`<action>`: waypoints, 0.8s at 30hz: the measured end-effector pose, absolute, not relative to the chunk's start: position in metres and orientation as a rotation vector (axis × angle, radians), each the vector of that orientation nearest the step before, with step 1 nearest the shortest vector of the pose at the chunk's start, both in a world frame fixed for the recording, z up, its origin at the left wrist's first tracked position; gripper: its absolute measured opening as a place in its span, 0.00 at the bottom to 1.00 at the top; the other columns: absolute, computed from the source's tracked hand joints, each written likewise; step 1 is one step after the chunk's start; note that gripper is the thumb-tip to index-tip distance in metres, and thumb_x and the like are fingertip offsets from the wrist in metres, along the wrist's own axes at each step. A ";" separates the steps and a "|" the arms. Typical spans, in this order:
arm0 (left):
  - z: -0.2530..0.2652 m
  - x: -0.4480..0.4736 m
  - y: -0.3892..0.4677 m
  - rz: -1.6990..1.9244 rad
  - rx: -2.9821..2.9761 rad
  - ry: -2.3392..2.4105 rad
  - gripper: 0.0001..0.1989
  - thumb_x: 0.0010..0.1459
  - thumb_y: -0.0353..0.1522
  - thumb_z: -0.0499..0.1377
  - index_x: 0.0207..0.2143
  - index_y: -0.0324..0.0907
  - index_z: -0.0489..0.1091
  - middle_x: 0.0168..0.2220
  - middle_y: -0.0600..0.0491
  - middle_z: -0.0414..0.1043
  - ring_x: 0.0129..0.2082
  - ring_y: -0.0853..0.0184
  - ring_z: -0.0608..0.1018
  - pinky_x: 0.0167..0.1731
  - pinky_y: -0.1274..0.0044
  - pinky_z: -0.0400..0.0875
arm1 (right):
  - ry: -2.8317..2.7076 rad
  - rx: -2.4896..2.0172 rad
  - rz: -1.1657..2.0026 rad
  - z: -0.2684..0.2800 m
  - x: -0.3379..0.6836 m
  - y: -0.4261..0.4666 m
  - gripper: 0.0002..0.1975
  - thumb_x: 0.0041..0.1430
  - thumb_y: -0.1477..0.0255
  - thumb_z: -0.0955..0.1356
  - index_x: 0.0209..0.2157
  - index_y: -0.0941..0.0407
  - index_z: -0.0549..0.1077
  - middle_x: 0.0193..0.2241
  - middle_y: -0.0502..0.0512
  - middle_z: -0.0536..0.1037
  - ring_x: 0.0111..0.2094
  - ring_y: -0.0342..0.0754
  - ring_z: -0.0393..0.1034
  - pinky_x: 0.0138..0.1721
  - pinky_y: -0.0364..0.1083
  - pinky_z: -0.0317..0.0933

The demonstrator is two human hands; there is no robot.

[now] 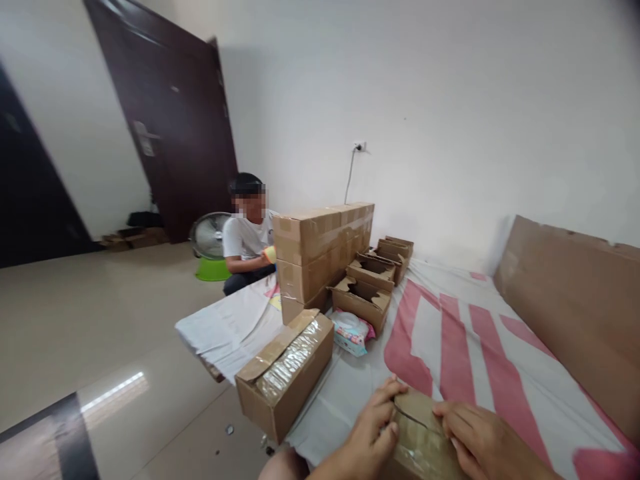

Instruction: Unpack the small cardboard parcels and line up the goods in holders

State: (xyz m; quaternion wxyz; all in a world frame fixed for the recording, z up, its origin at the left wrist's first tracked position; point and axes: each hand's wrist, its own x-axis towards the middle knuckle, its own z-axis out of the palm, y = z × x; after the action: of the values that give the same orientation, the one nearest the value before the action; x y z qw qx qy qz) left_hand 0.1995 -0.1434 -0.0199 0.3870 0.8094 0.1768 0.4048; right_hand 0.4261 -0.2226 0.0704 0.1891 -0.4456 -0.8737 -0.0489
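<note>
A small brown cardboard box (419,437) sits before me at the bottom of the head view, its top crossed by a dark gap between flaps and shiny clear tape. My left hand (376,427) grips its left side, fingers over the upper left corner. On the opposite side my right hand (475,433) is closed against the box, fingertips on its top edge. The lower part of the box is cut off by the frame. To the left lies a longer taped carton (286,373), and behind it a pack of wipes (350,331).
Stacked taped cartons (320,250) form a wall on the cloth-covered table (430,340). Open boxes (365,297) stand in a row beside them. Beyond the stack crouches a co-worker (247,233) near a fan (209,235). A large cardboard sheet (570,307) leans at the right.
</note>
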 end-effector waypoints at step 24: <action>-0.032 0.205 -0.145 1.072 1.840 0.527 0.22 0.64 0.45 0.49 0.54 0.45 0.70 0.65 0.45 0.58 0.68 0.52 0.53 0.65 0.56 0.47 | -1.671 -1.744 0.230 0.071 0.482 -0.271 0.13 0.63 0.62 0.61 0.26 0.52 0.63 0.35 0.53 0.76 0.38 0.48 0.73 0.36 0.44 0.70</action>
State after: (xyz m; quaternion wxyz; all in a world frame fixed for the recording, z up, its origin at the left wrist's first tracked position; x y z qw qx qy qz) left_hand 0.2047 -0.1453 -0.0320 0.4564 0.7464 0.2137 0.4346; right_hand 0.4816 -0.2714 0.0710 0.3501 -0.6734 -0.6450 0.0889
